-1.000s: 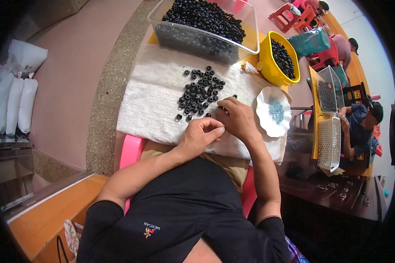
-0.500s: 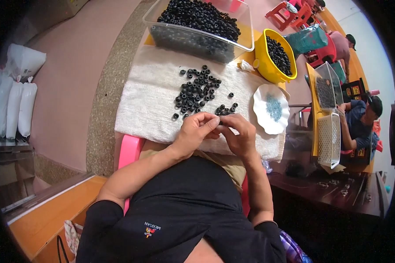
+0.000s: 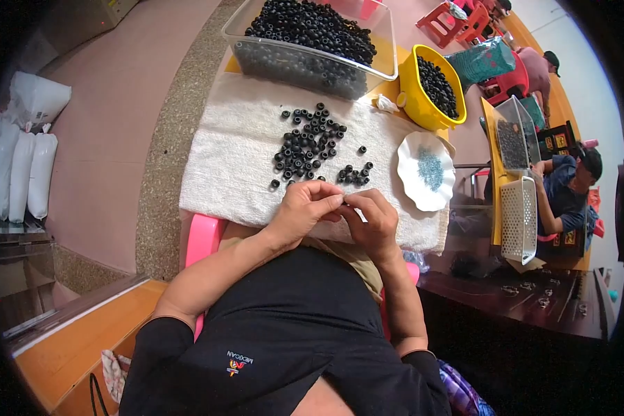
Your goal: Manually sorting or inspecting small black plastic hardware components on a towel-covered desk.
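Observation:
My left hand (image 3: 308,208) and my right hand (image 3: 371,220) meet fingertip to fingertip over the near edge of a white towel (image 3: 218,156). Both are closed in a pinch; whatever is between the fingers is tiny and mostly hidden. Just beyond my left hand lies a loose pile of small black ring-like pieces (image 3: 306,147) with holes in them. A smaller cluster of black pieces (image 3: 354,175) sits right above the fingertips. To the right of my right hand, a white scalloped dish (image 3: 407,187) holds small pale-blue bits (image 3: 430,170).
Behind the towel stands a clear plastic bin (image 3: 291,64) full of black pieces, with a yellow tub (image 3: 414,104) of them beside it. At right, a person (image 3: 565,184) works near a white perforated basket (image 3: 518,222). White sacks (image 3: 35,173) stand on the left; a pink chair (image 3: 204,236) is below me.
My right hand has shifted slightly left and toward me, its fingers turning at the pinch. A dark piece glimpsed at the fingertips before is now hardly visible. The view has shifted a little.

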Demonstrator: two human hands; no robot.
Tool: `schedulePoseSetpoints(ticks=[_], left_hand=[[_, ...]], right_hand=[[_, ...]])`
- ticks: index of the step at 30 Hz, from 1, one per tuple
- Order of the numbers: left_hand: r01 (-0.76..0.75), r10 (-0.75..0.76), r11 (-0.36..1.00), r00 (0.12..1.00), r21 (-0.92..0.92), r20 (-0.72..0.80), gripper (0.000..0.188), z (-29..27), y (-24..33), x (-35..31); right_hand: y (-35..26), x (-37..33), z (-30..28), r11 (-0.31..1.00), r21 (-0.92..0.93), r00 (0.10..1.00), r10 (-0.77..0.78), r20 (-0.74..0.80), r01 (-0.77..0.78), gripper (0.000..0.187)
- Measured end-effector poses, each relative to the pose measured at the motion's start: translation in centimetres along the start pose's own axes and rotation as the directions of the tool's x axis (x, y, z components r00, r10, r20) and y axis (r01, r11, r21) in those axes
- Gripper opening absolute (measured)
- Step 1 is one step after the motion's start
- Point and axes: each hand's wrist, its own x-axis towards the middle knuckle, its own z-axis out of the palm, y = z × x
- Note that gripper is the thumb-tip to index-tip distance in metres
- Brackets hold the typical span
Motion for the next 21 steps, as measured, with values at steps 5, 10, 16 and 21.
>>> schedulePoseSetpoints(ticks=[5, 10, 16, 21], left_hand=[[-0.041, 0.042, 0.994, 0.999, 0.102, -0.007, 0.016, 0.1, 0.0, 0.0], [-0.032, 0.035, 0.994, 0.999, 0.108, -0.021, 0.017, 0.2, 0.1, 0.0], [-0.052, 0.054, 0.988, 0.998, 0.143, -0.016, 0.017, 0.0, -0.1, 0.1], [-0.061, 0.064, 0.979, 0.998, 0.193, -0.004, 0.018, 0.0, -0.2, 0.1]], right_hand=[[-0.1, 0.0, -0.1, 1.000, -0.003, 1.000, -0.029, -0.005, 0.029, 0.023], [0.2, -0.1, -0.1, 0.999, 0.032, 1.000, -0.024, 0.005, 0.023, 0.022], [0.8, -0.4, -0.5, 0.985, 0.161, 0.996, 0.056, 0.062, -0.065, 0.021], [1.1, -0.5, -0.8, 0.969, 0.228, 0.993, 0.071, 0.094, -0.091, 0.020]])
